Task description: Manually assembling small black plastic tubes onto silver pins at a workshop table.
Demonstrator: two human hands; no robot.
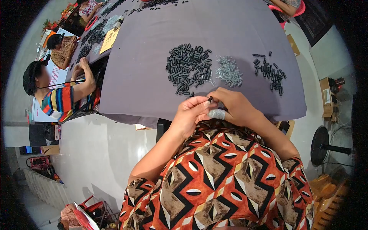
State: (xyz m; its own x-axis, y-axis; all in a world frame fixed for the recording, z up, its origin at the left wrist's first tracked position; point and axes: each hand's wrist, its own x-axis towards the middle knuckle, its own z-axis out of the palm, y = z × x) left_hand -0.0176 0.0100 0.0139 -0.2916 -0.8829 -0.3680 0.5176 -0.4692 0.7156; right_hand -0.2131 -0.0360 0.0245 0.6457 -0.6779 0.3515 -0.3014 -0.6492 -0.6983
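Observation:
My left hand (pixel 190 111) pinches a small black piece (pixel 210 99) between thumb and fingertips, just in front of my body at the table's near edge. Against it my right hand (pixel 235 106) is closed, its curled fingers meeting the left fingertips; what they pinch is hidden. A pale grey cover (pixel 217 114) wraps the right thumb. Beyond the hands lies a large heap of short black cylindrical pieces (pixel 188 67). To its right is a pile of small silvery pieces (pixel 229 71), too fine to name surely. Farther right, a smaller scatter of black pieces (pixel 273 74) spreads out.
A grey cloth (pixel 142 76) covers the table. At the left a person in a striped top (pixel 69 97) sits at the table, with others beyond. A yellow card (pixel 110 39) lies near more black and silvery heaps. A black round-based stand (pixel 320 145) is on the floor at right.

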